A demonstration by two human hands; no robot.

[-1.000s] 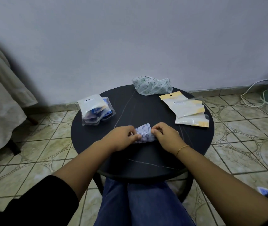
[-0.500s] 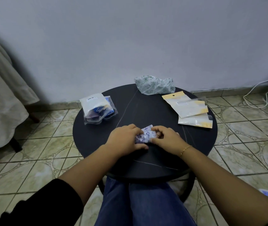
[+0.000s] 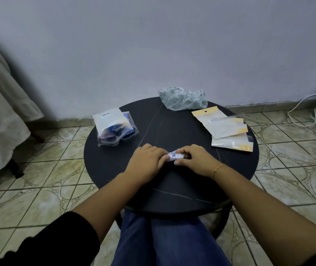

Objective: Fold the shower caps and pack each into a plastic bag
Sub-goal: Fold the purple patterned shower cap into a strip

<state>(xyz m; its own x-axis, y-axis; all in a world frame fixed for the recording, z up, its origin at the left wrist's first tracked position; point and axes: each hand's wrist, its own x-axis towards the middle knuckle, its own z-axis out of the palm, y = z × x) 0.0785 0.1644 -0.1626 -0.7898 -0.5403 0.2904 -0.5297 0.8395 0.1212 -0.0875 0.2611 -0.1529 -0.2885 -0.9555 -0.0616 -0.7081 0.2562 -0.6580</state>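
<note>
Clear packed bags (image 3: 114, 129) with blue folded caps inside.

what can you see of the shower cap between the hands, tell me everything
The shower cap is thin, soft plastic by its look, white with a purple-blue print. It is folded into a small tight bundle lying on the black round table, near its middle. The left hand covers its left end, fingers over it; the right hand pinches its right end with curled fingers and thumb. Only a small strip shows between them.
</note>
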